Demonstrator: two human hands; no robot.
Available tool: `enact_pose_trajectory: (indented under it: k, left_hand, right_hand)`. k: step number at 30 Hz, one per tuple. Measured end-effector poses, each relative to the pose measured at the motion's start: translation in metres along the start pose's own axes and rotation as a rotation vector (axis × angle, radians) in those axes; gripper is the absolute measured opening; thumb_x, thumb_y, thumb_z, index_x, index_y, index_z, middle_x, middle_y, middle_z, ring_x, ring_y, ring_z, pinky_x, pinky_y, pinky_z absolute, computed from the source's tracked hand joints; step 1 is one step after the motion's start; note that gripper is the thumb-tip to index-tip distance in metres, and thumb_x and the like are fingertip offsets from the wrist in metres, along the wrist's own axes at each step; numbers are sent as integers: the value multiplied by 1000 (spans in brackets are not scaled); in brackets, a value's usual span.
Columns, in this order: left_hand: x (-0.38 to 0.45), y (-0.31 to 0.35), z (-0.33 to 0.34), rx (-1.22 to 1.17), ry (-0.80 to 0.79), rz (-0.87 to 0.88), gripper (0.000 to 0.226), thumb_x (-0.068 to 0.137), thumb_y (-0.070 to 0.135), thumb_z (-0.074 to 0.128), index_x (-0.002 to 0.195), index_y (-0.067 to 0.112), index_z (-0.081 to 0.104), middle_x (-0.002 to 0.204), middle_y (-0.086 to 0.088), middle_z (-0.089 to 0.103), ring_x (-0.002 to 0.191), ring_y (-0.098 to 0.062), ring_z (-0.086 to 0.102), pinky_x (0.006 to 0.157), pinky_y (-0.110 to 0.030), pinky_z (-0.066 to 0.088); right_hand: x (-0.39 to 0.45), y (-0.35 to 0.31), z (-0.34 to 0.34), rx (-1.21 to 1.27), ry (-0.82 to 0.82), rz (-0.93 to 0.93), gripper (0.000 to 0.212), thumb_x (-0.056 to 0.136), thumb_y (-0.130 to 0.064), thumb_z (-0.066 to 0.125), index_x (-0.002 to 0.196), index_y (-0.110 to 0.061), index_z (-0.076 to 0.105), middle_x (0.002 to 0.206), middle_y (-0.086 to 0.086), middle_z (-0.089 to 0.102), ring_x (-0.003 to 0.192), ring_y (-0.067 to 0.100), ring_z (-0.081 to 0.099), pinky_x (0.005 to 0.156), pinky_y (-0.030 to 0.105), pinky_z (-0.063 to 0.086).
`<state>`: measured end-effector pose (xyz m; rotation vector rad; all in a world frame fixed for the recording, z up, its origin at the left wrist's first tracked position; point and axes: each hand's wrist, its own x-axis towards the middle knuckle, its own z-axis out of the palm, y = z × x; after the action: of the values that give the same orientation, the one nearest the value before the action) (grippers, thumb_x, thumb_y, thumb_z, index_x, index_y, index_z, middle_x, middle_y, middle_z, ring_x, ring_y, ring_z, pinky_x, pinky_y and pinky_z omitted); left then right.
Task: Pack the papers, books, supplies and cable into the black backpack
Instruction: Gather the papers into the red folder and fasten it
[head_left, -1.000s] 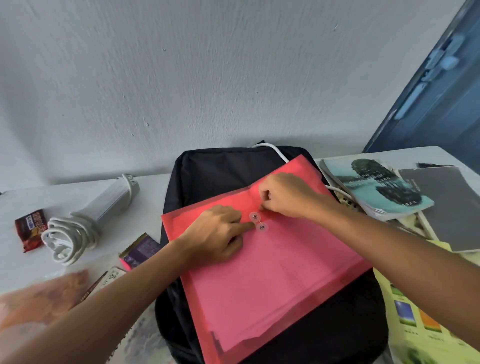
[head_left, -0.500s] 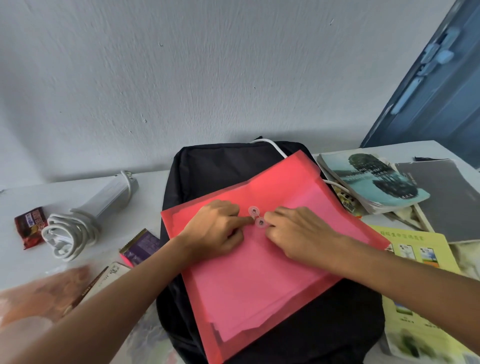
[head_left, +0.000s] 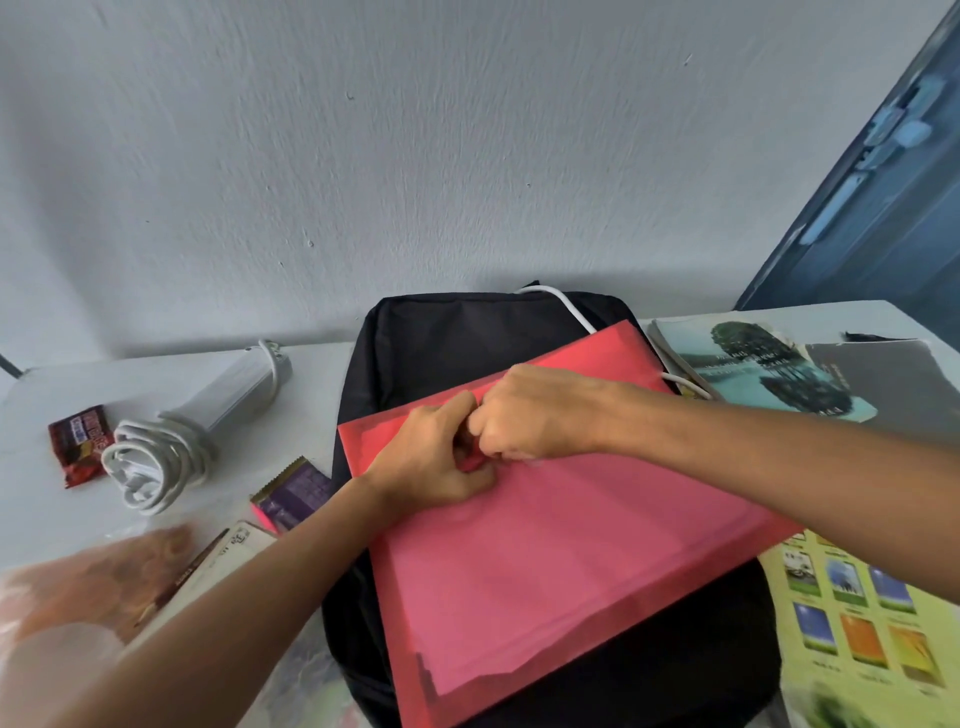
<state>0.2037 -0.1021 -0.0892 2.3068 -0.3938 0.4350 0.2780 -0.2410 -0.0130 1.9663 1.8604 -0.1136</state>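
A black backpack (head_left: 457, 338) lies flat on the white table. A red translucent folder (head_left: 571, 561) with papers inside rests on top of it. My left hand (head_left: 431, 462) and my right hand (head_left: 540, 410) meet at the folder's button clasp near its upper flap, fingers curled and pinching there; they hide the clasp. A thin white cable (head_left: 566, 304) runs across the backpack's top and under the folder. A white power strip with its coiled cord (head_left: 156, 462) lies to the left.
Books (head_left: 763, 374) and a grey cover (head_left: 893, 384) are stacked at the right, with a yellow-green printed sheet (head_left: 857, 613) in front of them. On the left lie a red snack bar (head_left: 80, 441), a purple wrapper (head_left: 296, 493), a booklet (head_left: 228, 551) and a plastic bag (head_left: 78, 582).
My right hand circled the clasp, from above it to below it and back up beside my left hand. Both hands now cover the two buttons. The folder stayed on the backpack.
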Motion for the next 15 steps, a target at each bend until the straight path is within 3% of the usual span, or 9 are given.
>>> enact_pose_trajectory:
  k: [2, 5, 9, 12, 15]
  left_hand:
    - [0, -2, 1, -33, 23, -30, 37, 61, 27, 73, 68, 23, 37, 52, 11, 42, 50, -13, 39, 47, -13, 27]
    - [-1, -6, 3, -52, 32, 28, 51, 60, 21, 79, 62, 30, 28, 52, 8, 41, 49, -9, 33, 49, -13, 25]
    - [-2, -7, 1, -24, 11, 124, 41, 67, 21, 74, 56, 15, 35, 58, 12, 29, 55, -6, 24, 54, -9, 21]
    - [-2, -4, -1, -3, -6, 141, 33, 70, 19, 72, 59, 11, 41, 60, 9, 35, 58, -6, 25, 56, -9, 23]
    - [-3, -3, 0, 51, -49, 177, 14, 74, 20, 66, 72, 7, 60, 61, 2, 46, 60, -7, 33, 57, -17, 30]
  right_hand:
    - [-1, 5, -4, 52, -36, 24, 7, 73, -12, 59, 75, -14, 65, 80, -4, 65, 73, 18, 58, 46, 24, 21]
    - [-9, 16, -5, 175, 46, 131, 12, 81, -20, 61, 80, -13, 70, 84, 1, 62, 75, 21, 55, 49, 28, 21]
    - [-3, 26, -3, 318, 116, 251, 14, 85, -27, 63, 87, -17, 73, 87, -1, 62, 83, 20, 58, 62, 29, 29]
    - [12, 26, -4, 353, 76, 266, 11, 82, -30, 67, 85, -20, 72, 83, -3, 65, 79, 19, 58, 60, 28, 30]
    - [19, 28, -5, 491, 37, 382, 3, 74, -24, 71, 72, -25, 69, 73, -7, 66, 67, 15, 58, 60, 29, 43]
